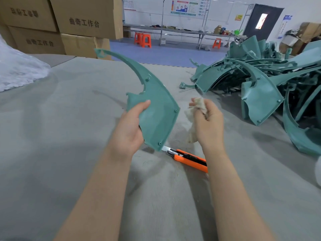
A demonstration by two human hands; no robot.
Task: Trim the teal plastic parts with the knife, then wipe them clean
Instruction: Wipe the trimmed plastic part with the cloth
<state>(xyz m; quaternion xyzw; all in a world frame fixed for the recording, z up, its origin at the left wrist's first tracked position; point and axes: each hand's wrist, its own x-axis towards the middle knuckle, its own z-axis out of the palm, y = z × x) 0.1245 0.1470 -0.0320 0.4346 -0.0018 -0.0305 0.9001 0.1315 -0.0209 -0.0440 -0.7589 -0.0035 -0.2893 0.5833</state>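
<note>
The orange utility knife [189,158] lies on the grey padded table [69,119]. Its blade tip is hidden behind the lower corner of the held part, and its rear end is hidden behind the right forearm. The heap of teal plastic parts [257,80] on the right is cut off by the frame edge.

The left hand [129,129] grips a curved, horn-shaped teal plastic panel [156,105] above the table, thumb on its inner face. The panel has small screw bosses along its rim. The right hand [210,120], just beside it, clutches a crumpled off-white rag [192,126].

The stacked brown cardboard boxes [83,20] are shut, so their contents cannot be seen.
</note>
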